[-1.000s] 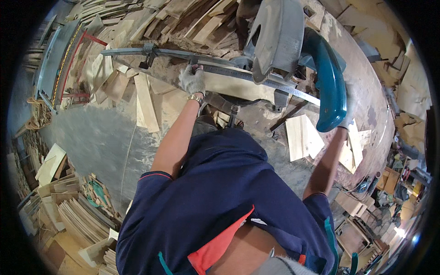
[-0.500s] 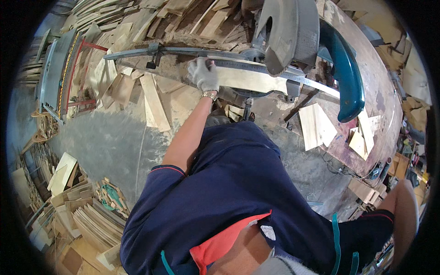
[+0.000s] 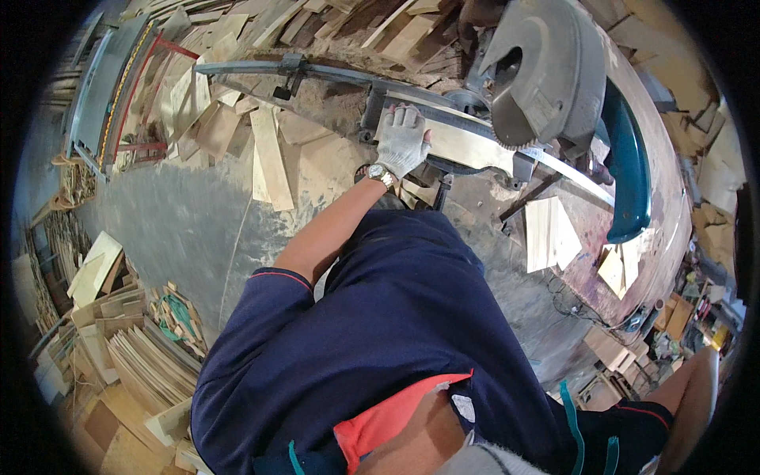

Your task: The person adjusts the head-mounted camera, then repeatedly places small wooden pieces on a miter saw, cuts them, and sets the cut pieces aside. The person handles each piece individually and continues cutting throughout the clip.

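My left hand point(image 3: 402, 142), in a pale grey glove, lies with its fingers stretched out over the left part of a light wooden board point(image 3: 463, 149). A watch point(image 3: 381, 174) circles that wrist. The board lies along the fence of a mitre saw point(image 3: 546, 79), whose toothed blade point(image 3: 513, 142) shows under the grey guard, right of my hand and apart from it. A curved teal handle point(image 3: 632, 186) hangs at the saw's right. My bent right arm point(image 3: 693, 404) is at the lower right edge; its hand cannot be made out.
A metal rail point(image 3: 324, 73) with a clamp-like stop point(image 3: 289, 75) runs left from the saw. Offcuts point(image 3: 552, 233) lie on the bench at right. Planks point(image 3: 273, 158) lie on the floor at left, stacked boards point(image 3: 146, 360) at lower left. Cables point(image 3: 582, 305) trail below the bench.
My left hand has shifted right, from the board's left end onto its face, its curled fingers now straighter. The whole view has swung a little, and the right arm stays bent.
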Demonstrator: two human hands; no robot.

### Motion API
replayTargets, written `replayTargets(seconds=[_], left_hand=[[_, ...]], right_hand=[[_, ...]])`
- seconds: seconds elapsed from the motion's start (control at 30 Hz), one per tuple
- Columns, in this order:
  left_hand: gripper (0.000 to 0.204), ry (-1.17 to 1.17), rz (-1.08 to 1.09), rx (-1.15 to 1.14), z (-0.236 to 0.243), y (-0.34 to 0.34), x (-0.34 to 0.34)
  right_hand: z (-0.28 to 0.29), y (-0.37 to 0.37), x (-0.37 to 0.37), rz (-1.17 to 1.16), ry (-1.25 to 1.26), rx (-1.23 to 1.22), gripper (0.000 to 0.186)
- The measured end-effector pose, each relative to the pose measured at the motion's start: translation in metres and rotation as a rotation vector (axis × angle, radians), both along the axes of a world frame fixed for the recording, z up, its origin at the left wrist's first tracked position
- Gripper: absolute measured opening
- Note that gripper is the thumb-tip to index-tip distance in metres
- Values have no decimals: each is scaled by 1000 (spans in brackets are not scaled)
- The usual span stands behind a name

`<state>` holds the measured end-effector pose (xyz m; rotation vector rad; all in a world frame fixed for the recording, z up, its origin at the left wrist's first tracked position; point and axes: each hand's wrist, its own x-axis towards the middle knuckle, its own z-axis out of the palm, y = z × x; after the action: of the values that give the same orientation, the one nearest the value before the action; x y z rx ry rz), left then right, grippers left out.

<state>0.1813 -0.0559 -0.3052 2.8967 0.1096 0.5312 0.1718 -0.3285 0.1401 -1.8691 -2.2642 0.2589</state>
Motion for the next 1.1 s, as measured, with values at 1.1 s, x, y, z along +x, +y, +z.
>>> replayTargets(seconds=[1.1], left_hand=[[38,121,-166,-261,-31,17,1]], right_hand=[[-410,129,38,-1315,2292,-210,28]])
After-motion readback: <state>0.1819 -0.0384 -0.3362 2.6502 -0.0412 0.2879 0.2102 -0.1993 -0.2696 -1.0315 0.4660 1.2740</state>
